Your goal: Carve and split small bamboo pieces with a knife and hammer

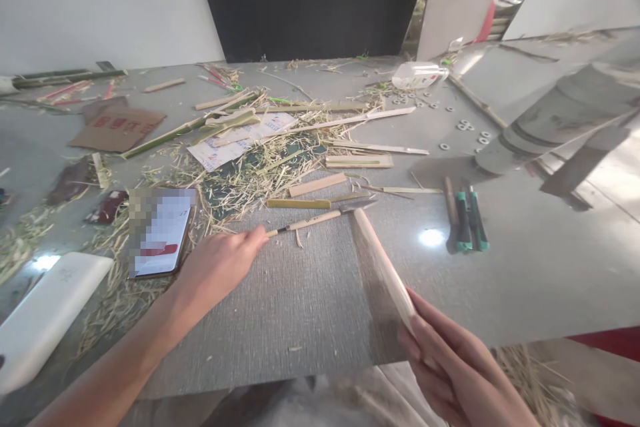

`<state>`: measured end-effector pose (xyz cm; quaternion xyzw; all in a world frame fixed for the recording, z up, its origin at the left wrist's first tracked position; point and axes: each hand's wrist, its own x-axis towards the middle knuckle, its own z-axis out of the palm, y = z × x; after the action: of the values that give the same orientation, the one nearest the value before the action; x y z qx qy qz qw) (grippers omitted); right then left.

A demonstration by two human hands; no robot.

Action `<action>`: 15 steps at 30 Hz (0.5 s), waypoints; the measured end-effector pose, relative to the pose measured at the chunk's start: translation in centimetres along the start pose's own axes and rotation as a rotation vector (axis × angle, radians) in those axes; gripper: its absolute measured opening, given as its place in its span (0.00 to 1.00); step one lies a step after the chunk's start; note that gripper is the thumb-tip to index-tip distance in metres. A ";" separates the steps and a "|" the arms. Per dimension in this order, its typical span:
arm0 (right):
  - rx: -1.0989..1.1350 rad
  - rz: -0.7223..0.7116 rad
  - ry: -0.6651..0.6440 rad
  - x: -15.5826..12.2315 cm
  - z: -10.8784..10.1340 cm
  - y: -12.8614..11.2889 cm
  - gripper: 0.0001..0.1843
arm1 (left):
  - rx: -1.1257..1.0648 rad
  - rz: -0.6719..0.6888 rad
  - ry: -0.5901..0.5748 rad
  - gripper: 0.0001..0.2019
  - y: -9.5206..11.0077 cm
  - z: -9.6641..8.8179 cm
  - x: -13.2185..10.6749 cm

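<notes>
My left hand (235, 253) is closed, its fingertips at the near end of a slim carving knife (315, 219). That knife has a pale wooden handle with a dark band, and its metal blade points right, low over the table or lying on it. In my right hand (455, 360) is a pale strip of bamboo (385, 263), gripped at its lower end and slanting up to the left. The strip's upper tip is close to the knife's blade; whether they touch I cannot tell. A yellow-handled knife (300, 203) lies just beyond.
Bamboo shavings (270, 173) cover the table's middle around flat bamboo pieces (317, 185). Left are a phone (165, 233) and a white power bank (50, 320). Right are green-and-black tools (471, 220), small rings (465, 125), a plastic bottle (417, 75) and a large grey cylinder (555, 113).
</notes>
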<state>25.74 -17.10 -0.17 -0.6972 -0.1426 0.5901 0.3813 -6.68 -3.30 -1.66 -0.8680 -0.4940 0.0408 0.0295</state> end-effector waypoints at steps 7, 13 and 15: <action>0.081 -0.039 0.084 -0.5 0.0 0.1 0.45 | 0.024 0.016 0.008 0.14 -0.1 0.3 0.0; 0.076 0.039 0.127 -1.0 0.1 0.4 0.48 | 0.047 0.013 0.035 0.16 -0.2 0.4 0.0; 0.078 -0.020 0.157 -1.1 0.0 0.5 0.47 | 0.041 0.015 0.033 0.16 -0.2 0.4 0.0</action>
<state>25.31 -18.20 0.26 -0.7245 -0.0963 0.5348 0.4240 -6.92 -3.21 -2.09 -0.8715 -0.4859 0.0366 0.0553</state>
